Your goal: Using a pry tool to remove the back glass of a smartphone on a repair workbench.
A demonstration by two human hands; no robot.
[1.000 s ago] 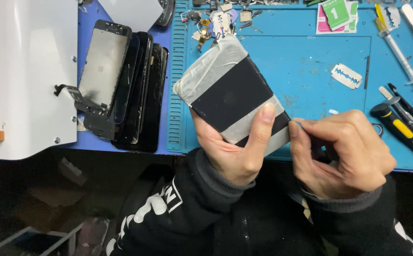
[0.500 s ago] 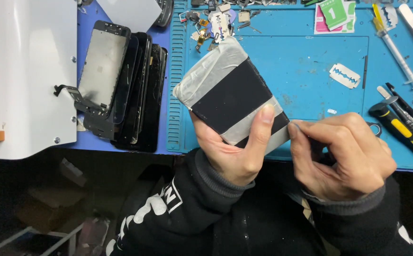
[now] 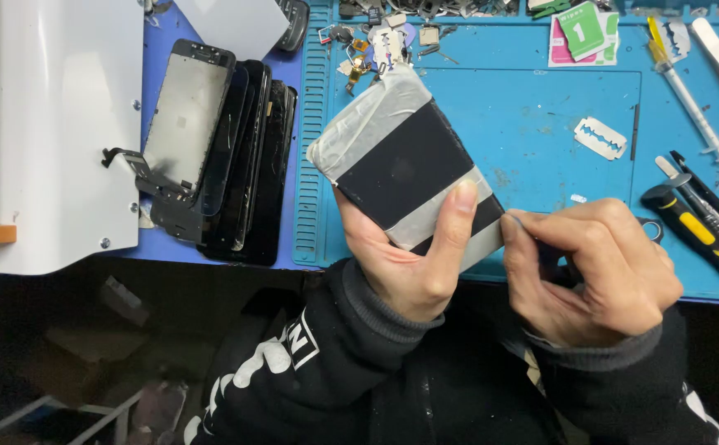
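My left hand (image 3: 413,255) grips a black phone (image 3: 401,161) from below, its thumb pressed on the face. The phone is tilted, and strips of clear tape cover its top end and its lower part. My right hand (image 3: 594,264) sits at the phone's lower right edge, with thumb and forefinger pinched together against the tape there. Whether they grip a tape end, I cannot tell. Both hands hover over the front edge of the blue work mat (image 3: 533,124).
A stack of black phone screens (image 3: 219,148) lies left of the mat, beside a white machine (image 3: 46,132). On the mat are a razor blade (image 3: 600,137), a syringe (image 3: 685,91), a green and pink packet (image 3: 584,35), small metal parts (image 3: 368,45) and yellow-black tools (image 3: 702,235).
The right thumb and forefinger have shifted slightly along the phone's lower edge. The phone and left hand stay almost still.
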